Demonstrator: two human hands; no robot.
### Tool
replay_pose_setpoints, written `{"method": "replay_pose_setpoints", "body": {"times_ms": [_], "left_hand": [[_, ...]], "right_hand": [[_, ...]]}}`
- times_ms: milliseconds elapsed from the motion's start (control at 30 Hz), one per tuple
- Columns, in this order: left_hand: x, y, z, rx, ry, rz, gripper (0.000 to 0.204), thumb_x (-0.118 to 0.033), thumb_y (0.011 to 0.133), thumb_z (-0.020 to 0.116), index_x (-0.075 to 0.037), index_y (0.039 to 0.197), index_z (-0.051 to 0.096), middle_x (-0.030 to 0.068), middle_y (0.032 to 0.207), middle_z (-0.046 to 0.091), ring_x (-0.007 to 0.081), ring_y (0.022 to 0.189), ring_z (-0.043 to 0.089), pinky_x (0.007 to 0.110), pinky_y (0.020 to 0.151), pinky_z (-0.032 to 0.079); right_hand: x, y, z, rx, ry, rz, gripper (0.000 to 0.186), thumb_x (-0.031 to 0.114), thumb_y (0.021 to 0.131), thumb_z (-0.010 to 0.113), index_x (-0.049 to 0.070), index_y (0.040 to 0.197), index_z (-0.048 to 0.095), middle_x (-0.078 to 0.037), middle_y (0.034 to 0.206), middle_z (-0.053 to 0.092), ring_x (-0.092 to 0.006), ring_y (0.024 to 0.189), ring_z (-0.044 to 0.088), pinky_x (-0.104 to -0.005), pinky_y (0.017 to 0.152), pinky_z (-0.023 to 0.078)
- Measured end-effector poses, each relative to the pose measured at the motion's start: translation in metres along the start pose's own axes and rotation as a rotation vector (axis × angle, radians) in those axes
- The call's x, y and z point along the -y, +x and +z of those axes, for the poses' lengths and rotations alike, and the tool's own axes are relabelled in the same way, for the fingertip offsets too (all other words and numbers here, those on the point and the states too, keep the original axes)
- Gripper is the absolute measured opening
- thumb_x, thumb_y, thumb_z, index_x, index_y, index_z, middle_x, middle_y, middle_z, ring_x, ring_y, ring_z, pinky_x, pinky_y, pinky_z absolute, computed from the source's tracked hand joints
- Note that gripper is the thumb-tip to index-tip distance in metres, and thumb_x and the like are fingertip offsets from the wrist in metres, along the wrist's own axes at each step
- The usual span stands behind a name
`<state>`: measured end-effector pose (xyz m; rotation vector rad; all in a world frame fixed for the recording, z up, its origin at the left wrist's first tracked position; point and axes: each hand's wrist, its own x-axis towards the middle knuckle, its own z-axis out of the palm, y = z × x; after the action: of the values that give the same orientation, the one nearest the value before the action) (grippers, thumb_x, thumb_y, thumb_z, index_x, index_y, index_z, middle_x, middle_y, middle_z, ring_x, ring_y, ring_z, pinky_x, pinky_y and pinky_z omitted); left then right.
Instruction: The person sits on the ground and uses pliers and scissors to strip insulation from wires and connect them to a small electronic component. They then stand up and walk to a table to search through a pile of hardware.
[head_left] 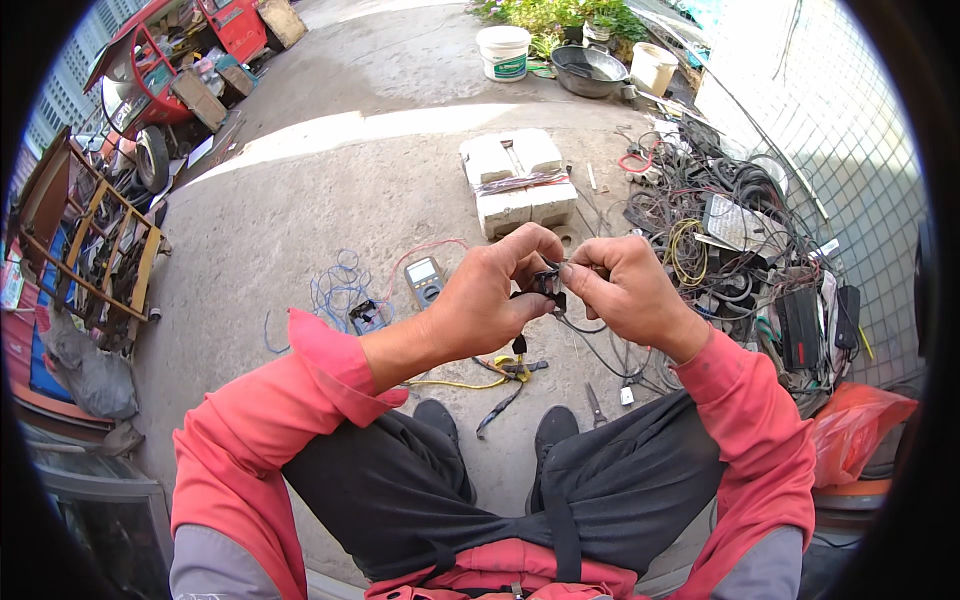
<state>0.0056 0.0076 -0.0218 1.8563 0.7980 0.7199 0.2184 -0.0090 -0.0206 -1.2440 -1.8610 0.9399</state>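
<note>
My left hand (484, 292) is closed round a small black electrical part (547, 284) with grey cable hanging from it. Pinched against the top of that part, my right hand (632, 288) grips something thin that its fingers largely hide. Below the hands, a yellow wire (455, 382) and black-taped leads lie on the concrete. A grey multimeter (425, 284) with a lit screen rests left of my left hand. Beside it is a tangle of blue wire (340, 290) around a small dark part (367, 317).
A white foam block (515, 180) sits ahead of my hands. Heaped cables (700, 215) and a red plastic bag (858, 432) lie to the right. Pliers or a similar tool (596, 405) lie by my right shoe. Buckets (504, 54) stand far off; a red vehicle (160, 75) is far left.
</note>
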Motion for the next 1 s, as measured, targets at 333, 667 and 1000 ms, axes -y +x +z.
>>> {"method": "replay_pose_setpoints", "body": {"times_ms": [333,667,1000], "left_hand": [[0.007,0.001,0.001,-0.117,0.272,0.394,0.024,0.004,0.075,0.078,-0.005,0.092,0.062,0.0059,0.083,0.063,0.0249,0.075,0.061,0.035,0.073,0.050],[0.006,0.002,-0.013,-0.197,-0.665,-0.280,0.016,-0.015,0.101,0.060,0.000,0.096,0.059,0.0068,0.087,0.065,0.0163,0.076,0.067,0.031,0.073,0.059],[0.019,0.006,-0.020,-0.298,-0.747,-0.522,0.014,-0.010,0.097,0.057,0.003,0.097,0.056,0.0136,0.083,0.063,0.0244,0.067,0.069,0.037,0.065,0.060]], "right_hand": [[0.011,0.001,-0.004,0.079,0.167,0.132,0.022,0.011,0.091,0.062,-0.007,0.078,0.069,-0.005,0.061,0.062,-0.0081,0.050,0.059,-0.0269,0.046,0.045],[0.008,-0.001,-0.004,0.081,0.059,-0.022,0.014,0.007,0.087,0.066,-0.006,0.084,0.069,-0.009,0.059,0.060,-0.0114,0.052,0.057,-0.0302,0.050,0.044],[0.008,-0.001,0.003,0.040,-0.013,-0.175,0.011,0.006,0.086,0.069,-0.005,0.085,0.068,-0.014,0.063,0.061,-0.0176,0.054,0.058,-0.0328,0.053,0.043]]}}
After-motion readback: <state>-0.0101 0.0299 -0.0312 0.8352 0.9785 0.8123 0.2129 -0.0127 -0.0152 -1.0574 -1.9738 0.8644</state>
